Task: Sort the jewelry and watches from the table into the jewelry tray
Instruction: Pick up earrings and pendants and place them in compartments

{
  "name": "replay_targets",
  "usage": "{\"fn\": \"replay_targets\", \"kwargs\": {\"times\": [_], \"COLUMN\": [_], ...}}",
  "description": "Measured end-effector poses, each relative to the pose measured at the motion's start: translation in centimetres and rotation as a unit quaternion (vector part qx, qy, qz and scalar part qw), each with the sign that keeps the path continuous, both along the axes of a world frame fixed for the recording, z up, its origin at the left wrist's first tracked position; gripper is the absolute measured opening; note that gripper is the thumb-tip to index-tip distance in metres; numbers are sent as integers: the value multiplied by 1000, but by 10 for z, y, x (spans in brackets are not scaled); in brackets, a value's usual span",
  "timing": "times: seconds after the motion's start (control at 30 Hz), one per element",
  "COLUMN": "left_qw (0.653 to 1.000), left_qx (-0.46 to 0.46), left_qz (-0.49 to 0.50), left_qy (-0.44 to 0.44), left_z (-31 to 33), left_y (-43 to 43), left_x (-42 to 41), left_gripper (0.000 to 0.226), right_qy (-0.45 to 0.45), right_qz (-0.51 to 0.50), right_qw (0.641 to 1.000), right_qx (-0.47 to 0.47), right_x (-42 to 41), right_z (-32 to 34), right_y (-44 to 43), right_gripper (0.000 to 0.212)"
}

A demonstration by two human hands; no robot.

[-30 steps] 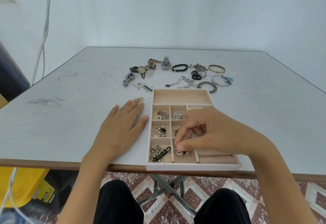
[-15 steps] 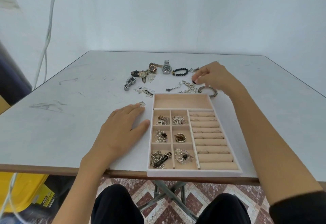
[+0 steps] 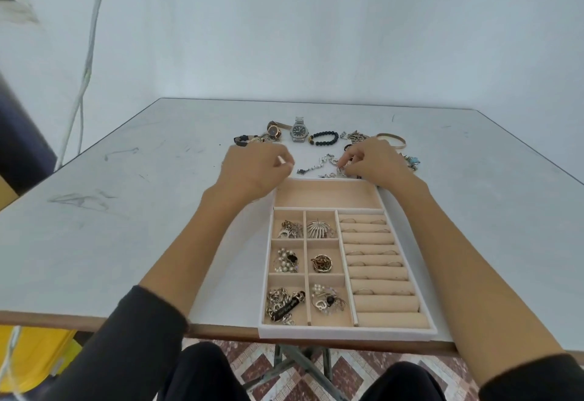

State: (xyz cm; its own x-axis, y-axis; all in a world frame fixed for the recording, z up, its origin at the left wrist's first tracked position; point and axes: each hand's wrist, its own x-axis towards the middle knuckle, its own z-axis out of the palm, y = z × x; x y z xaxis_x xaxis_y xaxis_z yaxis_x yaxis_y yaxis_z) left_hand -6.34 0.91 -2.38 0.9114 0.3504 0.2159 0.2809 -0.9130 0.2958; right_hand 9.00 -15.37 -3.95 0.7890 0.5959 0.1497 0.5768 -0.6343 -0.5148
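We judge the task approx half done. Jewelry tray [image 3: 328,333] sits at the near edge of the table [image 3: 158,211]: 6 small compartments all hold pcs, several rings on the ring rolls [image 3: 376,261], long far compartment [image 3: 328,193] bare. To go, beyond the tray: watches [image 3: 299,130], bead bracelet [image 3: 324,138], gold bangle [image 3: 392,140], silver chain [image 3: 316,167], misc. R hand [image 3: 376,163]: fingers together, pinching a small silver piece [image 3: 338,172] just past the tray's far rim. L hand [image 3: 256,170]: fingers curled, can't tell if holding anything.

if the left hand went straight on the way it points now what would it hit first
Likely the rose-gold watch, just beyond the knuckles of the left hand, with the steel watch close on its right. Depth is unclear, so this is a guess.
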Motion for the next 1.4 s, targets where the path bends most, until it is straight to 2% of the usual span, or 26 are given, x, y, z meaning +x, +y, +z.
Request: {"fn": "replay_targets", "kwargs": {"times": [0.13, 0.23, 0.37, 0.5, 0.63, 0.83, 1.13, 1.4], "left_qw": [998, 996, 995, 996, 997, 978, 892, 840], "left_qx": [50, 61, 70, 60, -21, -178, -367, -423], "left_qz": [-28, -43, -41, -46, -58, -68, -63, -73], "left_qy": [6, 49, 58, 54, 37, -87, -257, -332], "left_z": [3, 0, -4, -4, -9, -7, 12, 16], "left_y": [-12, -17, -16, -13, -7, 1, 0, -6], "left_x": [36, 53, 62, 63, 62, 52, 13, -20], "left_gripper": [19, 17, 12, 6, 3, 7, 9, 1], "right_qy": [-25, -4, 26, 39, 54, 69, 70, 83], "right_qz": [-6, -8, -15, -21, -18, -11, 0, 16], "right_qw": [1000, 996, 986, 980, 979, 975, 975, 973], "right_qx": [8, 83, 165, 192, 197, 210, 212, 216], "right_x": [4, 7, 7, 5, 4, 3, -3, -15], "right_z": [-3, -3, -1, 3, 4, 5, 7, 14], "right_y": [-1, -4, -3, -2, -2, -1, -3, -5], "right_gripper": [9, 7, 7, 10, 10, 8, 7, 9]}}
